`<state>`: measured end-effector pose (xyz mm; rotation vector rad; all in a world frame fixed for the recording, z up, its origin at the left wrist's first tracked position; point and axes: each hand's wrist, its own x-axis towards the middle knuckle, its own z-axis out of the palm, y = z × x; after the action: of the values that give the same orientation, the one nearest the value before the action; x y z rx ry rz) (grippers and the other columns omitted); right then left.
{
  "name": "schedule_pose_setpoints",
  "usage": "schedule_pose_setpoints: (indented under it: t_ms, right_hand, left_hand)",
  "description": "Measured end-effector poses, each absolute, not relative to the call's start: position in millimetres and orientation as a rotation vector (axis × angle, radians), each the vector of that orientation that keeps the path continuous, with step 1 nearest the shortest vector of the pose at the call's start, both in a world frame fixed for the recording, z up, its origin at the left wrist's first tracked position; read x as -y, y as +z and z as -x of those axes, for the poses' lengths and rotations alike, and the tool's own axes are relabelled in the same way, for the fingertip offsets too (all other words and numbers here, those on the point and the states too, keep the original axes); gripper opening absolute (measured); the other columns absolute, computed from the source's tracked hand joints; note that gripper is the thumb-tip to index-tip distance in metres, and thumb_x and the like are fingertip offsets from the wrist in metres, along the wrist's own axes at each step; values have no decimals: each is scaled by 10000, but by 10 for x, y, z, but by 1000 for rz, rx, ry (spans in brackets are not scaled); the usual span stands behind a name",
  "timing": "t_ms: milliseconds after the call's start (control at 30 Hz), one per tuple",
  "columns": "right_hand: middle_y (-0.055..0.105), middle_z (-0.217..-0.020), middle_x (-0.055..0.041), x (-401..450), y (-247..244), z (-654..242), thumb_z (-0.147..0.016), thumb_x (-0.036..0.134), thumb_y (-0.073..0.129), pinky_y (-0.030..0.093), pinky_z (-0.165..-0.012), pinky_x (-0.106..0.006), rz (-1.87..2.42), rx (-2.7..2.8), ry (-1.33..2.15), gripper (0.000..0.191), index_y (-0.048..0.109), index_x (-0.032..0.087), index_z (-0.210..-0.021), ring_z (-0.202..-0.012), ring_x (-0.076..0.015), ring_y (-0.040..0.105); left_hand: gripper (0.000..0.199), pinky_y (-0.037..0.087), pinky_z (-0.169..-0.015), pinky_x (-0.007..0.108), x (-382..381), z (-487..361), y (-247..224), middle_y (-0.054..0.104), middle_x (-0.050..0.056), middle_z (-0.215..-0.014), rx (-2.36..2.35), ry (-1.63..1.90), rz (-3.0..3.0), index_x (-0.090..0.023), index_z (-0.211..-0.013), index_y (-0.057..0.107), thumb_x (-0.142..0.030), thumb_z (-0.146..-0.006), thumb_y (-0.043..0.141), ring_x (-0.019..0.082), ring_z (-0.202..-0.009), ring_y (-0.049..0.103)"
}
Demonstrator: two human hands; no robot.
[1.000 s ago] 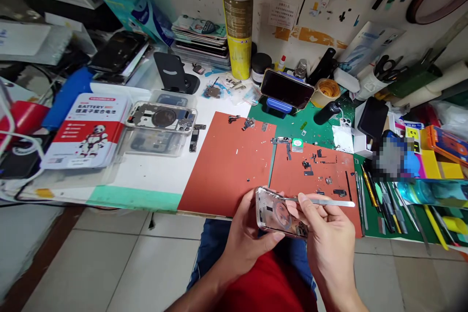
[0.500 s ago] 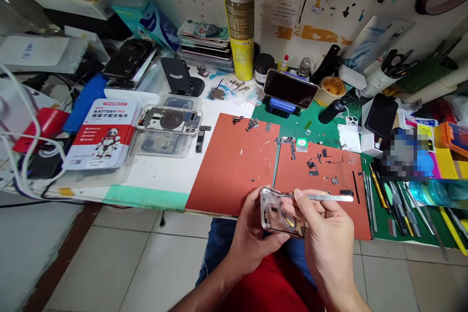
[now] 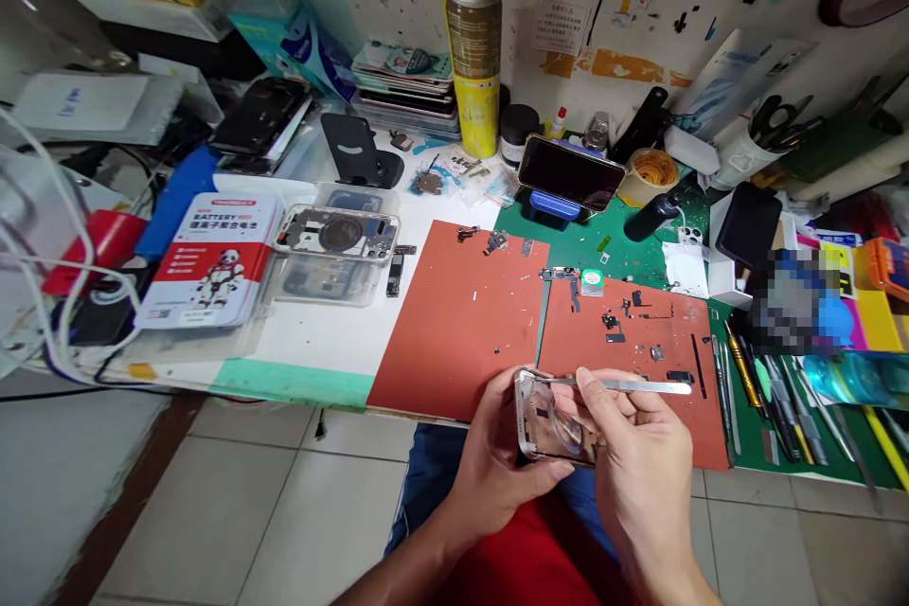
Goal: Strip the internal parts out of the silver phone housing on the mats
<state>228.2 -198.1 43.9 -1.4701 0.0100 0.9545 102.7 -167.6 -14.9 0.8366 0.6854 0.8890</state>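
My left hand (image 3: 497, 454) is wrapped round a phone housing (image 3: 524, 417), a silver frame with an open inside, held tilted above my lap at the mat's front edge. Between the thumb and fingers of my right hand (image 3: 639, 445) is a pair of metal tweezers (image 3: 646, 386). The tips point left into the upper corner of the housing; whether they grip anything is too small to tell. My right fingers cover the housing's right part. Behind my hands, small phone parts (image 3: 612, 322) lie scattered on the reddish-brown mat (image 3: 454, 322).
On the left are a battery box (image 3: 203, 256) and another phone housing (image 3: 337, 232) on clear cases. A phone (image 3: 570, 172) leans on a blue stand at the back, near a spray can (image 3: 472, 57). Screwdrivers and other hand tools (image 3: 788, 407) lie at the right.
The view has shifted slightly, so everything sits a little further right. The housing appears turned a little in my left hand; the tweezers stay at its upper corner.
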Motion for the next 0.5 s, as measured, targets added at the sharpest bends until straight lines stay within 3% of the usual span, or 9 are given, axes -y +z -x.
schedule_pose_setpoints:
  t_ms: [500]
  right_hand:
    - [807, -774, -77, 1966, 440, -2268, -727, 405, 987, 691, -654, -346, 1462, -26, 936, 394, 761, 162, -940, -744, -277, 822]
  left_hand:
    - [781, 630, -982, 346, 1681, -1027, -166, 765, 25, -1322, -666, 889, -826, -377, -1367, 649, -192, -685, 980, 252, -1192, 749]
